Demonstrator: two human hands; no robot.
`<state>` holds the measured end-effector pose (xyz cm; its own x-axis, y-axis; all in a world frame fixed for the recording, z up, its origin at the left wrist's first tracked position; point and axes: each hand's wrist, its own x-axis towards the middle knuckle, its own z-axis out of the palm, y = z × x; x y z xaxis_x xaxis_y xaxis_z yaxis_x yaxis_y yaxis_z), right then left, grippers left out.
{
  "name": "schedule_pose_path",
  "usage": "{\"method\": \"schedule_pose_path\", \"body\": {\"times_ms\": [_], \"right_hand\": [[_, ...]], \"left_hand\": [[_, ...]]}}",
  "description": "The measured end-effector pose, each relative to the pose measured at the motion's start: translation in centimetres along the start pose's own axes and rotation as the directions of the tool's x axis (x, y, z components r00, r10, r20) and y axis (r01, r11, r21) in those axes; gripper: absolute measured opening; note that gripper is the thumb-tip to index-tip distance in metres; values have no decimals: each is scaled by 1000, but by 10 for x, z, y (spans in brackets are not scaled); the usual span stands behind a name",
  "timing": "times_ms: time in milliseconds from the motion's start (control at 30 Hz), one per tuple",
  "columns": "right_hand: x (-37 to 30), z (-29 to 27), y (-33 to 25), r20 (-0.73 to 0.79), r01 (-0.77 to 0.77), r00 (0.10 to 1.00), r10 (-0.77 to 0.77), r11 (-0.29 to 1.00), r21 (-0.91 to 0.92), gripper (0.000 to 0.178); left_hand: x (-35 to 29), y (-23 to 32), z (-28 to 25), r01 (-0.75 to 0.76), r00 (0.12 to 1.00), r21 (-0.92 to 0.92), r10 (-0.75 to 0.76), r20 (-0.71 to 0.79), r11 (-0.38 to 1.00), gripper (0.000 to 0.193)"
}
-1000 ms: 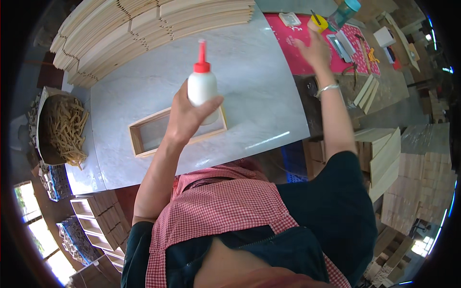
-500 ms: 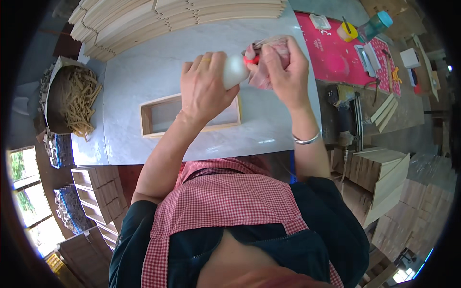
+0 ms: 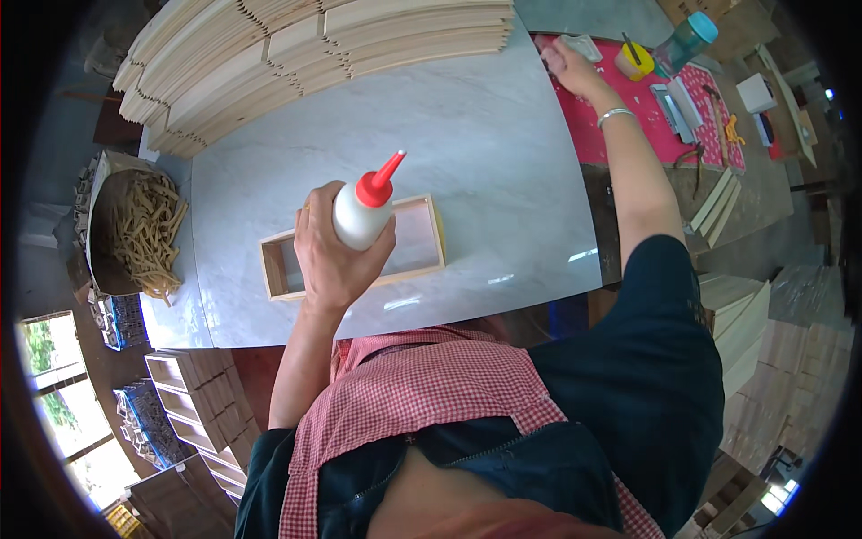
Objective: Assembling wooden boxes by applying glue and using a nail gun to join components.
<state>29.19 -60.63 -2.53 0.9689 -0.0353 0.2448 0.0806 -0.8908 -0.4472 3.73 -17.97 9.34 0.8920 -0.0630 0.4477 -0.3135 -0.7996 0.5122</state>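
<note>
My left hand (image 3: 325, 256) is wrapped round a white squeeze bottle (image 3: 362, 220) with a red cap and a narrow red nozzle that tilts up and to the right. Below it on the marble-look tabletop (image 3: 503, 180) lies a shallow rectangular wooden frame (image 3: 436, 235), partly hidden by that hand. Stretched out to the far right, my right hand (image 3: 575, 72) has its fingers closed on a crumpled pinkish cloth (image 3: 544, 59) at the edge of the pink mat (image 3: 588, 110).
Stacked wooden strips (image 3: 296, 67) line the table's far side. A bin of rubber bands (image 3: 148, 220) stands at the left. On the right are a yellow tub (image 3: 634, 63), a teal-lidded bottle (image 3: 686, 47), a metal tool (image 3: 675, 110) and wood strips (image 3: 716, 205).
My right hand has moved from the bottle's tip to the far right with the cloth. The red nozzle now shows uncovered, and my left hand has brought the bottle nearer, turning it upright.
</note>
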Motion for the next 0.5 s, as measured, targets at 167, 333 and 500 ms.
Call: {"method": "schedule_pose_path", "body": {"times_ms": [167,333,500], "right_hand": [[9,2,31,262,176,946,-192,981,86,19],[-59,-26,0,75,322,938,-339,930,175,22],[-89,-70,9,537,172,820,-198,980,98,38]], "left_hand": [[-5,0,4,48,998,-55,-46,37,997,56],[-8,0,10,-14,999,-37,16,42,999,56],[-12,-4,3,-14,999,-90,17,39,996,58]]}}
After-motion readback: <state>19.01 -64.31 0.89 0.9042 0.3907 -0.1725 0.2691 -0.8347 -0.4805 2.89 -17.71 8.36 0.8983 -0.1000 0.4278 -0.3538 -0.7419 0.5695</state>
